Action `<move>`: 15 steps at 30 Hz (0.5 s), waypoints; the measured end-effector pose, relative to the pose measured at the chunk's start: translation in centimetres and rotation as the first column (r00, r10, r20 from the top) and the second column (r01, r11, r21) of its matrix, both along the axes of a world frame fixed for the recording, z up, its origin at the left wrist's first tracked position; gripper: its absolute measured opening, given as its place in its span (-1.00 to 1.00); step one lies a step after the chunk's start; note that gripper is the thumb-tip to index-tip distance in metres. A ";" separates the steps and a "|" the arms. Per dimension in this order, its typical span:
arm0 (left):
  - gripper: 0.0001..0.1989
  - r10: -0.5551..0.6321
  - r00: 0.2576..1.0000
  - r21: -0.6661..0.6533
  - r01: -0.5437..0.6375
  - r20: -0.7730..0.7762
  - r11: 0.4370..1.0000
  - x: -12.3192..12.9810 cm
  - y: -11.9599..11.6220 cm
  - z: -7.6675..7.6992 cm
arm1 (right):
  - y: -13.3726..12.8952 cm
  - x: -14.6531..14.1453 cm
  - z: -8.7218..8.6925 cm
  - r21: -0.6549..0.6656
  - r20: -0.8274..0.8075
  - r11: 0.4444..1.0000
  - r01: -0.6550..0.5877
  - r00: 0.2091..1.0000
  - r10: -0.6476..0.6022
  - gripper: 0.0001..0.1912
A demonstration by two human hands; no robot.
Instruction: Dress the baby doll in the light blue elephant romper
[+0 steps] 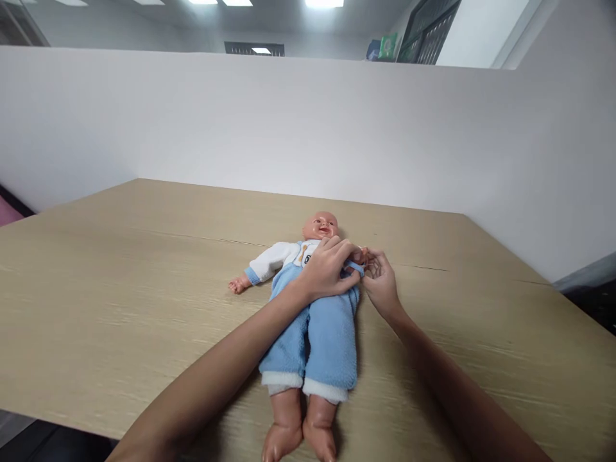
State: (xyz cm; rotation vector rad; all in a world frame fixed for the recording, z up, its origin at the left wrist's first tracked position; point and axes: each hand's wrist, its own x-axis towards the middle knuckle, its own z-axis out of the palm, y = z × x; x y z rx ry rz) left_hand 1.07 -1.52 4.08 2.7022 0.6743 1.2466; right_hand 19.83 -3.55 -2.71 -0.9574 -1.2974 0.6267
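A baby doll (323, 226) lies on its back on the table, head away from me and bare feet toward me. It wears a fleecy blue and white outfit (332, 346) with white leg cuffs. My left hand (331, 266) reaches across the doll's chest, its fingers closed on the blue-edged sleeve on the right side. Beside it my right hand (380, 279) pinches at the doll's small hand (364, 255) by that cuff. The doll's other arm (269, 262) stretches out to the left, sleeve down to the wrist. Part of the chest is hidden under my left hand.
The wooden table (144, 289) spreads out around the doll, with thin seams across its top. A white partition wall (269, 122) rises behind it. Over the wall show ceiling lights and a green package (387, 46).
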 end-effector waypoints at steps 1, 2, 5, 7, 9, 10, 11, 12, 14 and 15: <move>-0.81 -0.003 1.000 0.014 0.003 0.001 1.000 0.0 0.0 -0.1 | -0.1 -0.1 -0.5 0.012 0.020 1.000 -0.013 1.000 0.013 -0.54; -0.82 -0.006 1.000 0.021 0.006 0.001 1.000 0.0 0.0 -0.1 | -0.4 0.0 -0.8 0.021 0.041 0.999 -0.027 0.999 0.026 -0.55; -0.86 -0.011 1.000 -0.001 0.011 0.018 1.000 0.1 -0.1 -0.1 | -1.4 0.4 -0.8 0.029 0.171 0.998 -0.054 0.984 0.048 -0.66; -0.88 -0.002 0.998 -0.049 0.004 0.057 0.999 0.1 0.0 -0.1 | -2.1 0.6 -0.2 0.048 0.282 0.998 -0.051 0.959 0.036 -0.72; -0.88 0.016 0.994 -0.116 -0.003 0.108 0.993 0.1 0.3 -0.2 | -2.7 0.5 0.5 0.083 0.382 0.995 -0.056 0.924 0.020 -0.71; -0.89 0.028 0.991 -0.155 -0.007 0.135 0.988 0.1 0.5 -0.3 | -2.9 0.4 0.7 0.101 0.415 0.993 -0.058 0.910 0.011 -0.71; -0.89 0.045 0.986 -0.196 -0.013 0.160 0.981 0.2 0.8 -0.5 | -3.0 0.3 0.9 0.113 0.435 0.992 -0.057 0.901 0.002 -0.71; -0.90 0.070 0.981 -0.237 -0.026 0.180 0.971 0.3 1.2 -0.7 | -3.1 0.1 0.9 0.115 0.438 0.992 -0.052 0.899 -0.003 -0.72; -0.94 0.143 0.973 -0.315 -0.080 0.183 0.946 0.4 1.9 -1.2 | -3.1 -0.4 0.7 0.084 0.376 0.996 -0.042 0.927 0.007 -0.76; -0.97 0.184 0.969 -0.345 -0.118 0.165 0.931 0.5 2.2 -1.4 | -3.0 -0.6 0.6 0.041 0.312 0.998 -0.052 0.949 0.036 -0.77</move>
